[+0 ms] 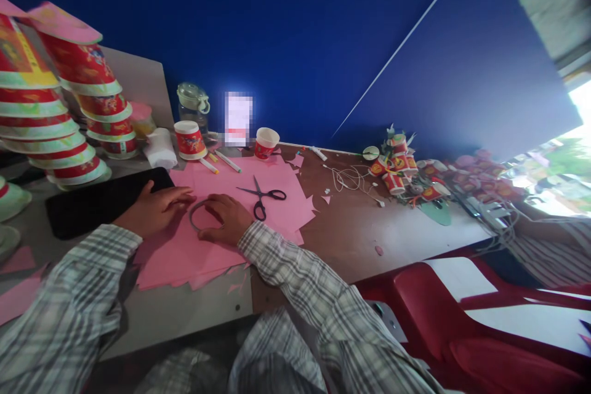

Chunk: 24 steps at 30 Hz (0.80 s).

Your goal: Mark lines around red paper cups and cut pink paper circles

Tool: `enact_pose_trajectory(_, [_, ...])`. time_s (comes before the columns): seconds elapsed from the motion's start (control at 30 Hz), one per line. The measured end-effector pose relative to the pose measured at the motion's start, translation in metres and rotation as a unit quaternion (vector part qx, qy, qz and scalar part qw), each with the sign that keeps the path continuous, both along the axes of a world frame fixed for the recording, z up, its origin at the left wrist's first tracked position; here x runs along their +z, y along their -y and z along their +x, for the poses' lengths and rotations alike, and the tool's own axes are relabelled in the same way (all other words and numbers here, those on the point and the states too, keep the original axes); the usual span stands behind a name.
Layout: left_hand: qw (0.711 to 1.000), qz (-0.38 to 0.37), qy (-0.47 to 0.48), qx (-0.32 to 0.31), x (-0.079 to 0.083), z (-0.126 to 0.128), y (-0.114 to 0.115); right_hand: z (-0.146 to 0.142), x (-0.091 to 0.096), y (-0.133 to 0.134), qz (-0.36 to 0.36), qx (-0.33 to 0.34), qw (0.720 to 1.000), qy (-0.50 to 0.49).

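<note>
On a stack of pink paper sheets [277, 191], my right hand [226, 218] curves its thumb and fingers around a thin grey ring [191, 215] lying flat. Its right side is hidden under the hand. My left hand [159, 209] rests just left of the ring, fingers stretched out toward it over the paper's edge. Black-handled scissors [260, 197] lie on the pink paper with their blades apart, right of my right hand. A dark flat tablet-like slab [101, 203] sits under and beside my left hand.
Tall stacks of red paper cups [106, 104] stand at the left. Further back are a glass jar [192, 104], markers [228, 160], single cups [266, 143] and a lit phone-like screen [238, 117]. White cables [351, 178] and cup crafts [399, 166] lie right. Red chairs [425, 295] stand at the table's edge.
</note>
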State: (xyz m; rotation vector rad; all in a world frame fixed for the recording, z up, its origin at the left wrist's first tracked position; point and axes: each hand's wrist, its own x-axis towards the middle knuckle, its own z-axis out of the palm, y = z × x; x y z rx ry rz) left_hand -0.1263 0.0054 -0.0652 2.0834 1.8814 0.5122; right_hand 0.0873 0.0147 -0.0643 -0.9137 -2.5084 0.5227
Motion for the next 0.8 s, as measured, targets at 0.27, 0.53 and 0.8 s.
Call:
enact_pose_trajectory(0.27, [1.0,-0.016,-0.017,-0.002,0.002,0.0,-0.001,0.0,-0.001,0.0,0.001,-0.006,1.0,0.004])
enact_pose_trajectory(0.53, [1.0,0.018,-0.002,-0.001,-0.003,0.0,0.0,-0.001,0.0,0.001,0.008,-0.011,1.0,0.0])
enact_pose_trajectory(0.8, [0.996,0.067,-0.026,-0.049,0.006,0.013,0.006,-0.002,-0.001,0.003,0.0,-0.023,1.0,-0.017])
